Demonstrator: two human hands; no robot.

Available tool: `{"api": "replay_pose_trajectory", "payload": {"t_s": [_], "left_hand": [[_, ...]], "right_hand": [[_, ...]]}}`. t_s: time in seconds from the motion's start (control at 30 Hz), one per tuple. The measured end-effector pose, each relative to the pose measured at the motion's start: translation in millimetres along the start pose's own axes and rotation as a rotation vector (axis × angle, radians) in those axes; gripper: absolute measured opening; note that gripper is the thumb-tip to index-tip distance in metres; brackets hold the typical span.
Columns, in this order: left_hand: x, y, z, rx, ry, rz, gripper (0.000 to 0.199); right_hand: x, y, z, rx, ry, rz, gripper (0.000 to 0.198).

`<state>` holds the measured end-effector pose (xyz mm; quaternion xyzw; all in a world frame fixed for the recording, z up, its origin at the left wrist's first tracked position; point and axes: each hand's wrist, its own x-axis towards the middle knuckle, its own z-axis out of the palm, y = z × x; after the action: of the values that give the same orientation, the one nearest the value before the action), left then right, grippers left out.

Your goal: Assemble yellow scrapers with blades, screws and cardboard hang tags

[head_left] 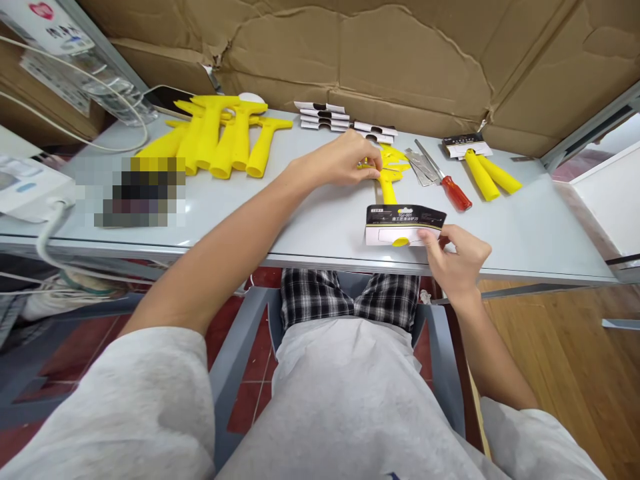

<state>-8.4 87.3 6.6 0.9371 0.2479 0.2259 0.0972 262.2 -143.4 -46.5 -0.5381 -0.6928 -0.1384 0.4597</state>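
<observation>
My right hand (457, 257) pinches the right end of a black-and-white packaging card (405, 223). The card lies across a yellow scraper handle (387, 192), whose round end pokes out below it. My left hand (353, 160) is closed, fingertips bent down at the scraper's head; what they grip is too small and hidden to tell. Small yellow plastic pieces (395, 155) lie just beyond those fingers. To their right are thin metal blades (421, 168) and a screwdriver (456, 193) with a red handle.
Several yellow scraper handles (213, 133) are heaped at the back left. Folded cards (324, 117) are stacked against the cardboard wall (350, 60). Two carded yellow scrapers (483, 175) lie at the right. A white power strip (37, 187) with cables and a clear bottle (113, 93) stand at the left.
</observation>
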Motion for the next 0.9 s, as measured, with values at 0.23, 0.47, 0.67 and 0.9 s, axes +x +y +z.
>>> {"api": "replay_pose_trajectory", "payload": {"t_s": [0.23,0.47,0.67,0.9], "left_hand": [[-1,5,3,-0.026,-0.006,-0.019,0.024],[-2,9,2,-0.058,-0.017,-0.020,0.024],[0,13,4,-0.081,-0.027,-0.003,0.030],[-2,16,5,-0.144,-0.094,-0.032,0.031]], "right_hand": [[-11,-3,-2,0.050,-0.193,0.073,0.071],[-17,-3,-22,0.083,-0.075,-0.147,0.062],[-10,-1,-34,0.107,-0.274,-0.340,0.025],[-3,3,-28,0.140,-0.348,-0.409,0.036]]}}
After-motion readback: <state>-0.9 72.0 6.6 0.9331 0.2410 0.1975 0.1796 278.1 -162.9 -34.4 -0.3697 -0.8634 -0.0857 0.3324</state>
